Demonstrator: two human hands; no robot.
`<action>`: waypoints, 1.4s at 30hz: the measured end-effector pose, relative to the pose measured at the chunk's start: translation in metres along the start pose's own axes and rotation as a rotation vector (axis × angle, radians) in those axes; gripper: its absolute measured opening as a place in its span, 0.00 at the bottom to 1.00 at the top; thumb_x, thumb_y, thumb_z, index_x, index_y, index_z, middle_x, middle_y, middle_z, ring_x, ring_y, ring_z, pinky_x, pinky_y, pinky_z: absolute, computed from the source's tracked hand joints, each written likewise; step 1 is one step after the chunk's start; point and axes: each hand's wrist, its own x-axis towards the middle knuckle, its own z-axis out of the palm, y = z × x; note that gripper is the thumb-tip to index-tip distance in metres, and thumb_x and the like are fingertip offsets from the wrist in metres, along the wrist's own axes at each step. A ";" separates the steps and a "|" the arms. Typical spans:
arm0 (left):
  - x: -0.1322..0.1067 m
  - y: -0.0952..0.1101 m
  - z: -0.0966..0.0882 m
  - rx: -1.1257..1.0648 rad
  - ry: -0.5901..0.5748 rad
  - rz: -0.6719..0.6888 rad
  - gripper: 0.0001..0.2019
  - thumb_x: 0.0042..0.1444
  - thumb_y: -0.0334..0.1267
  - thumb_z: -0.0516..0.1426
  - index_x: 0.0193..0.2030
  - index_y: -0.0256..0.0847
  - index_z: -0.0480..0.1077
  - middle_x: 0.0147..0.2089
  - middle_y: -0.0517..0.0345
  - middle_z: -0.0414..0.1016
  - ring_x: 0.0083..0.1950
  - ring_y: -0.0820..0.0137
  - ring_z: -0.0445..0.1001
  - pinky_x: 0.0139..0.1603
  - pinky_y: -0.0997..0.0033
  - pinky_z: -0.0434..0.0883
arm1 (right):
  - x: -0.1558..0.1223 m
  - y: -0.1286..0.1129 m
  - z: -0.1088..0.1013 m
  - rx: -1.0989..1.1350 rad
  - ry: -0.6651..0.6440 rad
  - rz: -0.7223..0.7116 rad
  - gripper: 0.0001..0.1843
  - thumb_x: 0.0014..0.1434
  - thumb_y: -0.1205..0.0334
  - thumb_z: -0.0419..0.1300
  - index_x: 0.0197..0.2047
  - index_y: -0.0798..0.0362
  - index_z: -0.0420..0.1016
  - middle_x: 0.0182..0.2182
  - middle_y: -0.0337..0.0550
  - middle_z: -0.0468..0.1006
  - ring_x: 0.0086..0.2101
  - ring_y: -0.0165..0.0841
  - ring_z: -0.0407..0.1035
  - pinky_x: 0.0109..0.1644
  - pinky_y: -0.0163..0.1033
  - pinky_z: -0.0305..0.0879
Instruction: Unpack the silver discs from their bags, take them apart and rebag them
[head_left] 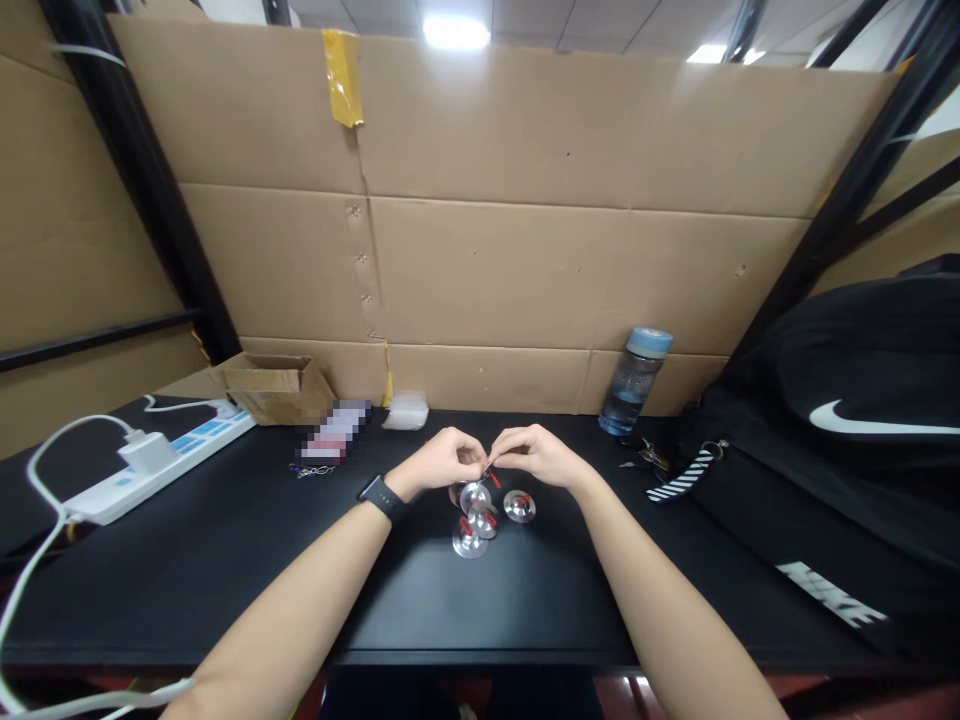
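Note:
My left hand (453, 458), with a dark watch on the wrist, and my right hand (534, 455) meet above the middle of the table, fingertips pinched together. Between them is a small, thin piece, too small to make out fully, and a short red cord (495, 480) hangs just below the right fingertips. Under and in front of the hands lie several shiny silver domed discs (469, 538) with red at their centres, like finger cymbals. Some overlap in a loose cluster; one disc (520, 506) lies apart on the right. Those nearest my left fingers are partly hidden.
On the left are a white power strip (214, 441) with a plugged-in cable and an open cardboard box (274, 388). A small white packet (406, 411) lies at the back. To the right stand a water bottle (634, 385), keys (649, 455) and a black bag (795, 500).

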 end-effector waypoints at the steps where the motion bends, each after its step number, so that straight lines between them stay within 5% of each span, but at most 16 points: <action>1: 0.000 -0.001 -0.002 -0.020 0.000 -0.003 0.08 0.46 0.31 0.59 0.32 0.32 0.78 0.27 0.58 0.78 0.28 0.74 0.72 0.32 0.77 0.68 | 0.000 -0.003 0.000 0.004 -0.008 0.000 0.13 0.59 0.51 0.66 0.40 0.51 0.85 0.37 0.45 0.80 0.38 0.35 0.74 0.46 0.40 0.69; 7: -0.001 -0.014 -0.027 0.001 0.097 -0.043 0.08 0.46 0.33 0.59 0.31 0.33 0.77 0.27 0.56 0.78 0.28 0.73 0.73 0.32 0.76 0.68 | -0.005 -0.018 -0.006 0.070 -0.111 0.031 0.15 0.57 0.51 0.66 0.41 0.53 0.84 0.38 0.46 0.81 0.39 0.36 0.74 0.46 0.40 0.70; 14: -0.016 -0.029 -0.067 0.482 0.402 -0.102 0.07 0.46 0.35 0.57 0.27 0.37 0.77 0.27 0.57 0.79 0.30 0.70 0.75 0.33 0.75 0.68 | -0.015 0.013 -0.035 -0.113 0.256 0.314 0.19 0.58 0.50 0.62 0.42 0.57 0.83 0.36 0.48 0.83 0.31 0.34 0.73 0.35 0.36 0.68; 18: -0.020 -0.038 -0.072 0.551 0.374 -0.152 0.08 0.48 0.37 0.57 0.27 0.38 0.77 0.27 0.58 0.79 0.31 0.69 0.76 0.34 0.75 0.67 | -0.026 0.040 -0.052 -0.179 0.253 0.438 0.19 0.58 0.52 0.60 0.40 0.59 0.83 0.31 0.48 0.83 0.25 0.32 0.70 0.26 0.34 0.61; 25: -0.018 -0.043 -0.067 0.614 0.305 -0.190 0.10 0.50 0.39 0.56 0.24 0.39 0.75 0.26 0.57 0.79 0.31 0.69 0.76 0.33 0.74 0.65 | -0.034 0.066 -0.057 -0.345 0.261 0.553 0.13 0.56 0.60 0.61 0.39 0.59 0.82 0.28 0.45 0.83 0.29 0.33 0.74 0.33 0.34 0.66; 35: -0.018 -0.040 -0.068 0.687 0.235 -0.247 0.12 0.51 0.42 0.58 0.25 0.39 0.78 0.27 0.55 0.79 0.30 0.68 0.75 0.32 0.73 0.63 | -0.033 0.050 -0.055 -0.461 0.276 0.546 0.08 0.54 0.63 0.63 0.37 0.55 0.80 0.28 0.43 0.83 0.31 0.33 0.74 0.37 0.34 0.65; 38: -0.019 -0.039 -0.069 0.697 0.250 -0.231 0.13 0.52 0.44 0.57 0.24 0.39 0.77 0.25 0.55 0.78 0.28 0.68 0.74 0.30 0.73 0.61 | -0.029 0.030 -0.050 -0.402 0.102 0.490 0.12 0.55 0.54 0.64 0.36 0.54 0.80 0.27 0.42 0.81 0.28 0.31 0.72 0.32 0.33 0.62; 42: -0.019 -0.035 -0.069 0.681 0.296 -0.181 0.14 0.54 0.45 0.57 0.23 0.40 0.76 0.24 0.56 0.77 0.27 0.69 0.73 0.29 0.73 0.60 | -0.022 0.005 -0.031 -0.320 -0.247 0.492 0.18 0.40 0.51 0.74 0.32 0.53 0.81 0.27 0.39 0.81 0.26 0.30 0.71 0.28 0.32 0.61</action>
